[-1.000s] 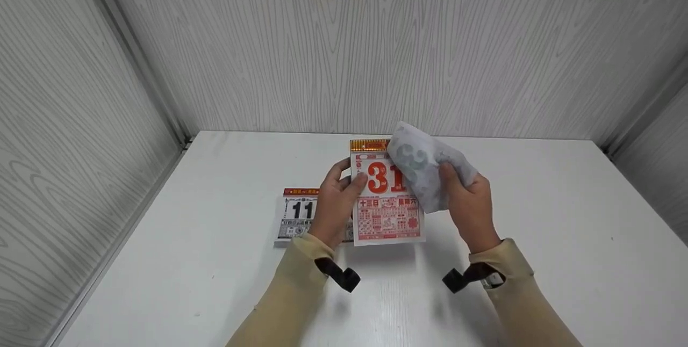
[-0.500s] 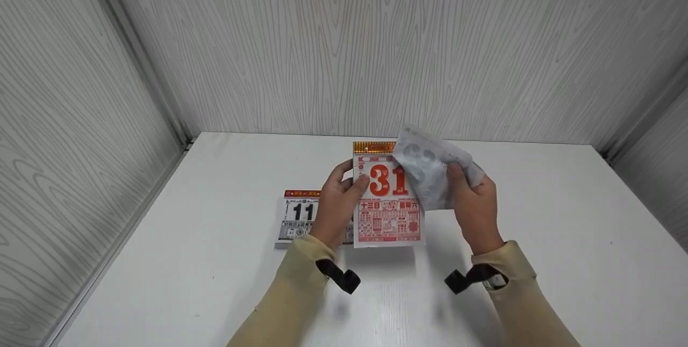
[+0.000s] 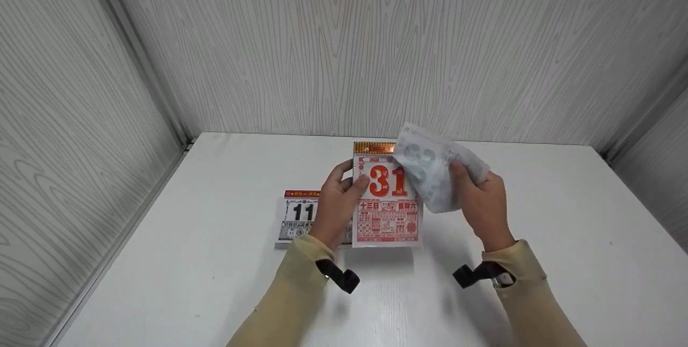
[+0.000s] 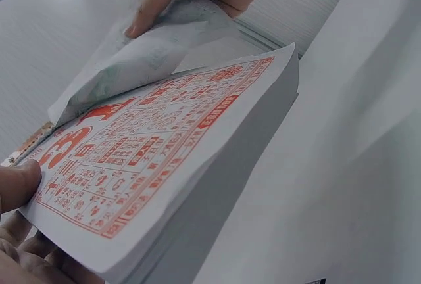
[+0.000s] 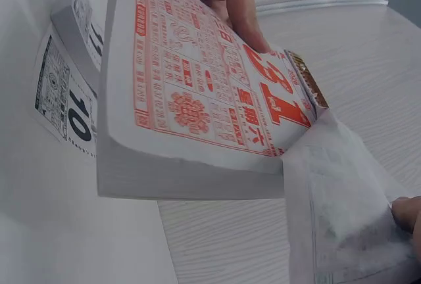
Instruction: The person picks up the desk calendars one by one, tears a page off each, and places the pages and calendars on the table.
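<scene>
A thick tear-off calendar [image 3: 387, 223] is held up off the table by my left hand [image 3: 336, 202]. The left thumb lies on its front page, beside a large red 31, with the other fingers behind the block. My right hand [image 3: 484, 207] pinches a thin, creased page [image 3: 432, 180], folded over so that its pale back shows. In the right wrist view the page [image 5: 342, 205] meets the binding at one corner of the gold top strip [image 5: 308, 77]. Whether it is partly torn there, I cannot tell.
Behind my left forearm lies a second calendar [image 3: 299, 211] with a red header and a black 11, partly hidden. A sheet with a black 10 [image 5: 66, 100] lies beside it in the right wrist view. Grained panels [image 3: 344, 46] enclose the white table [image 3: 161, 272].
My right hand has shifted a little to the right, and the page in it has moved the same way. The left hand and calendar have hardly moved.
</scene>
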Action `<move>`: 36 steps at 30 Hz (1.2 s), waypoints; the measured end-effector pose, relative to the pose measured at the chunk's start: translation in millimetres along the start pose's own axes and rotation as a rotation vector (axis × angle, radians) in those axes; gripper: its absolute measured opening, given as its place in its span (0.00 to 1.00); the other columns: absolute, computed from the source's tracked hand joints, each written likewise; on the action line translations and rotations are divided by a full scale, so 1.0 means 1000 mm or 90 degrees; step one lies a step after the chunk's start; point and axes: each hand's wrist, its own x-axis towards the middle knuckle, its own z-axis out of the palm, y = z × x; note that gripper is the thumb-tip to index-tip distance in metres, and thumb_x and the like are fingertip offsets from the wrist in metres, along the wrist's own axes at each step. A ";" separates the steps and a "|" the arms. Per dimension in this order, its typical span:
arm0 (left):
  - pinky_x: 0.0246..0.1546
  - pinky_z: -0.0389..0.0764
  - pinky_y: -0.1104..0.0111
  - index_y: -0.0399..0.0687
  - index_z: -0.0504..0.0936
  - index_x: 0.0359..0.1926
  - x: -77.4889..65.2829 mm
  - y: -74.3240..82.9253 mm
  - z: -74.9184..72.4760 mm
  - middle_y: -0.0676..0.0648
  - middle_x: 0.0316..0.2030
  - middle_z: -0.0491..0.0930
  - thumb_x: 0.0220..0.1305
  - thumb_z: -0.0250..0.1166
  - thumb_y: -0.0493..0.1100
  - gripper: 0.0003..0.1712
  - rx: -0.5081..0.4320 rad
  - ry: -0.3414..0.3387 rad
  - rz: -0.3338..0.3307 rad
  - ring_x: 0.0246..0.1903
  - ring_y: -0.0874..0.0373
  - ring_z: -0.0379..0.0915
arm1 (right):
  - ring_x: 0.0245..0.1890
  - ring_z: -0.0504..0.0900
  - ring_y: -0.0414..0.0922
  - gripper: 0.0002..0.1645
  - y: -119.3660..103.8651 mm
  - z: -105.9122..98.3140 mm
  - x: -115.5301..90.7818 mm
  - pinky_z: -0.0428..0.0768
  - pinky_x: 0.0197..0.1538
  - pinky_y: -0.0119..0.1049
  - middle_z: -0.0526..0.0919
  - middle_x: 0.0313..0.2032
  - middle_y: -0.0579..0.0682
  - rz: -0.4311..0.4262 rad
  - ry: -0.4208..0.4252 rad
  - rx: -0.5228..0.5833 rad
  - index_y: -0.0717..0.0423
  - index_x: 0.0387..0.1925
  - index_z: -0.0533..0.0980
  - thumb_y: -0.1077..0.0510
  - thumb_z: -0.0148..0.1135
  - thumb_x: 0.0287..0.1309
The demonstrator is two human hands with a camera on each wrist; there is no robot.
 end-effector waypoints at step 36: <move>0.47 0.86 0.59 0.58 0.67 0.74 0.000 0.002 -0.006 0.42 0.53 0.84 0.75 0.64 0.51 0.31 -0.032 -0.003 0.002 0.50 0.48 0.84 | 0.32 0.87 0.42 0.21 0.002 -0.009 0.010 0.84 0.33 0.29 0.88 0.33 0.49 -0.073 0.112 0.091 0.67 0.45 0.84 0.49 0.63 0.72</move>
